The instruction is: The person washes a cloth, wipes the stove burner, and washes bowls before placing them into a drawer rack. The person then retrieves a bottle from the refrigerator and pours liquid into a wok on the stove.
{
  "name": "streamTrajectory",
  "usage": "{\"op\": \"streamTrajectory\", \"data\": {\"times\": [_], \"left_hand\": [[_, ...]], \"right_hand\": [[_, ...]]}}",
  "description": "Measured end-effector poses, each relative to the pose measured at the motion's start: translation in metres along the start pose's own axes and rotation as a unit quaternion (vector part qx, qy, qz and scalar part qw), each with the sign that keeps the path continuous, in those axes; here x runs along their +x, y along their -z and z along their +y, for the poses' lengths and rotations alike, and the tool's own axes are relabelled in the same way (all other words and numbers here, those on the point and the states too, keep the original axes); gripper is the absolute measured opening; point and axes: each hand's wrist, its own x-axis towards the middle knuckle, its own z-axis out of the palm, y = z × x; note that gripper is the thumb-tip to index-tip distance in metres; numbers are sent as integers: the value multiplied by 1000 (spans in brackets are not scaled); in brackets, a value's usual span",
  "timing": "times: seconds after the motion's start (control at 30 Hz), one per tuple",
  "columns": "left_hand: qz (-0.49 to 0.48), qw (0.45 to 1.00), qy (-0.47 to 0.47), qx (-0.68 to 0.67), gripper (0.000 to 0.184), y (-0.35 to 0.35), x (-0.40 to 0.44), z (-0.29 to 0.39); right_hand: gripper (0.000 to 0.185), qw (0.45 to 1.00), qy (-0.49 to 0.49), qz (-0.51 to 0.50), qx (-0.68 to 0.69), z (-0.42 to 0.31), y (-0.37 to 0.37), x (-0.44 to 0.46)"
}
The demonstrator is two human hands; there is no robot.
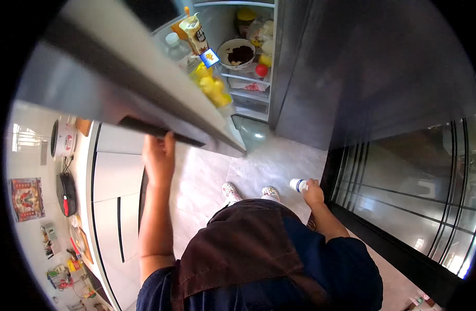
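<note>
My left hand reaches up to the refrigerator door, its fingers hooked into the long dark handle. The door stands open, with a bottle, a brown carton and yellow items on its inner shelves. Low at my right side, my right hand is closed round a small white container with a blue label, held on its side. Inside the fridge, a white bowl with dark food sits on a shelf, with a red round item close by.
Left of me runs a white cabinet with a counter bearing a rice cooker, a black round appliance and a cutting board. A dark glass-panelled door stands on the right. Both my feet are on the pale tiled floor.
</note>
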Motion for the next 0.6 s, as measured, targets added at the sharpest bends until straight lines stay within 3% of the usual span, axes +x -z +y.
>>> {"op": "streamTrajectory", "data": {"times": [0.07,0.13,0.27,0.37,0.4,0.47,0.6], "left_hand": [[-14,998,-46,-43,21,1,-12,26],[-105,981,-42,-157,33,9,-23,53],[-221,969,-106,-26,38,23,-67,45],[-298,953,-25,-39,31,27,-117,-4],[-306,951,1,-32,29,27,-136,-29],[-319,947,34,16,28,36,-185,-68],[-329,930,164,3,31,66,-262,-112]], "right_hand": [[28,1000,9,13,4,1,3,-24],[27,1000,22,15,4,0,17,-38],[25,998,58,-1,-28,-12,26,-39],[25,993,101,-18,-60,-39,25,-31],[26,975,211,26,-63,-35,5,-17],[30,978,186,-32,-82,-59,-12,-17],[32,933,322,-44,-154,-128,-34,-20]]}}
